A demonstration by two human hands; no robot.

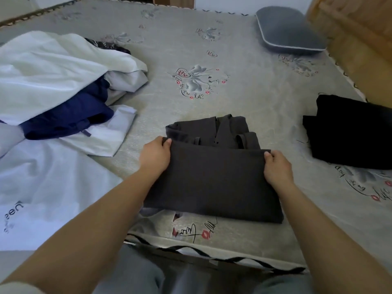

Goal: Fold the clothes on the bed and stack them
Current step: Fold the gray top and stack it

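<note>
Dark grey trousers point(214, 179) lying part-folded at the near edge of the bed point(191, 49). Left hand point(154, 155) and right hand point(275, 166) pinching the folded flap's far corners. Black folded garment point(350, 132) sitting well right, unfolded white and navy pile point(59, 88) left.

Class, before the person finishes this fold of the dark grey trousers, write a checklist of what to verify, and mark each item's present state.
1. Left hand grips the fold's left corner: ok.
2. Right hand grips the right corner: ok.
3. Folded edge of the dark grey trousers runs straight between the hands: ok.
4. Waistband end lies flat: not ok, it is rumpled.
5. Black folded pile is there to stack on: ok.
6. Layers underneath are smooth: cannot tell.
</note>
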